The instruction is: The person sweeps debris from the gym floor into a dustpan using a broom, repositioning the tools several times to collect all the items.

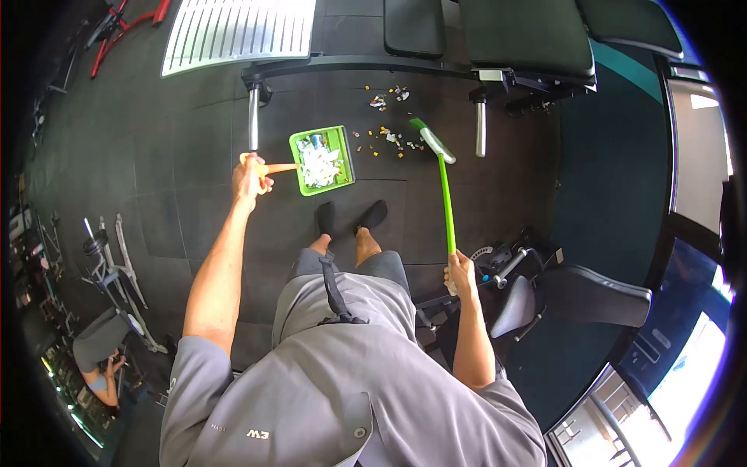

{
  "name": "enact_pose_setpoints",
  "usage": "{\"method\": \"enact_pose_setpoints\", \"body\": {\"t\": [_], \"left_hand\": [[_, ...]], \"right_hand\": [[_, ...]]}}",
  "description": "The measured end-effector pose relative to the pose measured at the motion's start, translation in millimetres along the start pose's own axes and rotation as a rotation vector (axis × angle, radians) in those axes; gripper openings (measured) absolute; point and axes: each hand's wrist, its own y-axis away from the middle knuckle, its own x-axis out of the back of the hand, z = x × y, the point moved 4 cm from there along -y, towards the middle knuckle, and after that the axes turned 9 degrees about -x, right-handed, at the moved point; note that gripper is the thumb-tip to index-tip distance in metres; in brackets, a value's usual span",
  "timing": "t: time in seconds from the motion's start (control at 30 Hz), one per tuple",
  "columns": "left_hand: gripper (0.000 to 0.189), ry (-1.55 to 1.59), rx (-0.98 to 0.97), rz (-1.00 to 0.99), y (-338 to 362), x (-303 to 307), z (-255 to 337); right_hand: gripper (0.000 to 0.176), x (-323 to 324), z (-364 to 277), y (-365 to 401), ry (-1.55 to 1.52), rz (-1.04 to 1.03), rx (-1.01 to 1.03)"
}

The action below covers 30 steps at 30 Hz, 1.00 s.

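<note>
My left hand (250, 177) is wrapped round the orange handle of a green dustpan (348, 159). Crumpled white scraps and other litter (319, 162) fill much of the pan. In my right hand (461, 275) is the bright green stick of a broom (447, 204). The broom's head, green with a whitish part, rests at the floor to the right of the dustpan. Between the pan and the broom head lie scattered bits of litter (389, 137), yellow, white and brown. A second small pile of litter (379, 101) sits farther off, close to the bench frame.
A gym bench with black pads (525, 39) and a metal frame (366, 66) spans the far side, its silver legs (481, 128) reaching down. A slatted metal plate (237, 35) is at upper left. Exercise machines stand at right (595, 294) and left; another person (101, 358) is at lower left.
</note>
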Motion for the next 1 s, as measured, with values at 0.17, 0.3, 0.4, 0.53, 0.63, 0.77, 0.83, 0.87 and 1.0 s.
{"method": "enact_pose_setpoints", "body": {"t": [0.17,0.3,0.4,0.53,0.63,0.77,0.83,0.87,1.0], "left_hand": [[0.034,-0.006,0.034,0.001,10.0,21.1,3.7],[0.035,0.003,0.04,0.021,23.3,11.4,8.1],[0.035,-0.008,0.04,0.056,22.5,3.2,-4.6],[0.035,-0.006,0.003,0.071,24.6,-7.1,-8.0],[0.035,-0.027,0.026,0.085,21.5,-7.0,-7.5],[0.036,-0.026,0.0,0.054,21.5,-10.6,-5.9],[0.036,-0.033,0.001,0.053,21.7,-13.6,-6.1],[0.036,-0.037,0.002,0.052,21.9,-15.1,-6.6],[0.035,-0.052,0.011,0.064,20.0,-21.5,-6.6]], "right_hand": [[0.022,15.1,3.9,-46.6,-0.074,0.042,-0.016],[0.019,-16.7,25.8,-69.5,-0.046,0.075,-0.076],[0.019,-33.1,45.7,-39.8,0.066,0.022,-0.075],[0.023,-15.7,63.3,-5.4,0.005,-0.019,-0.081],[0.032,13.7,49.7,19.3,-0.027,0.001,-0.121],[0.028,38.4,31.5,12.5,-0.021,-0.011,-0.106],[0.02,27.3,36.9,-11.9,-0.125,0.006,-0.145],[0.017,17.2,41.0,-21.5,-0.2,0.016,-0.172],[0.024,-36.5,46.2,-23.4,0.056,-0.004,-0.183]]}}
